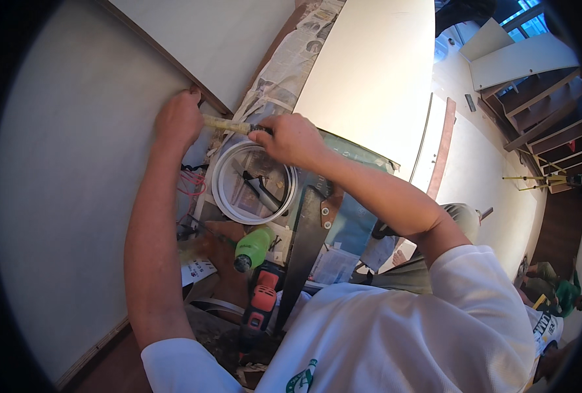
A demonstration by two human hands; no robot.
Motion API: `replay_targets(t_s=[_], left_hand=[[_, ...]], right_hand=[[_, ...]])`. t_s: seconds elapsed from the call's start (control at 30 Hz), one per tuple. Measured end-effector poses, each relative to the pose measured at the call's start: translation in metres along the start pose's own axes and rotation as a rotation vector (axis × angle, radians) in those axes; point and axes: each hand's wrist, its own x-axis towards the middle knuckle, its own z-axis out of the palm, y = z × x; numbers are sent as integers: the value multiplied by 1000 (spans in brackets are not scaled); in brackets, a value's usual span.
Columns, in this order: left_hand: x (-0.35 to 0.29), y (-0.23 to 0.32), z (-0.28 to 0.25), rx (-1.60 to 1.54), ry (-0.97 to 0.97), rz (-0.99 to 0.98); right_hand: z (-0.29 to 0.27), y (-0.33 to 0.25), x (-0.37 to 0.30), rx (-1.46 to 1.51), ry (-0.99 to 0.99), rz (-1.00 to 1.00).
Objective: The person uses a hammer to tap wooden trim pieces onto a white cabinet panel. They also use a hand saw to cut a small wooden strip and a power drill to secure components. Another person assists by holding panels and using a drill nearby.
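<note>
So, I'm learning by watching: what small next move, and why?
Probably shift the left hand slightly away from the yellowish shaft that the right hand grips. Its far end disappears beside the left hand, near the edge of the pale board, so pushing might pinch fingers.

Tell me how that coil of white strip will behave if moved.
The coil of white strip looks thin-walled, so it will probably flex. Its open ring suggests little weight. Pushed sideways, it may catch the grey-and-black tool seen inside it.

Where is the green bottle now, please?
In the head view, the green bottle is below and left of centre, between the white coil and the red power tool.
</note>
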Motion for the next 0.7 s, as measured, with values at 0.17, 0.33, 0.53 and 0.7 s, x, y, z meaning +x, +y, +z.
replay_targets(t_s=[0.17,0.33,0.53,0.7], left_hand=[[1,6,-9,8,-64,-35],[-6,-4,-7,-116,130,-62],[-32,-13,-31,-229,258,-40],[-30,-18,-29,-202,275,16]], right_hand=[[0,-5,-10,-21,-50,-7],[3,0,3,31,26,41],[-7,-5,3,17,12,38],[-1,-6,-2,37,12,10]])
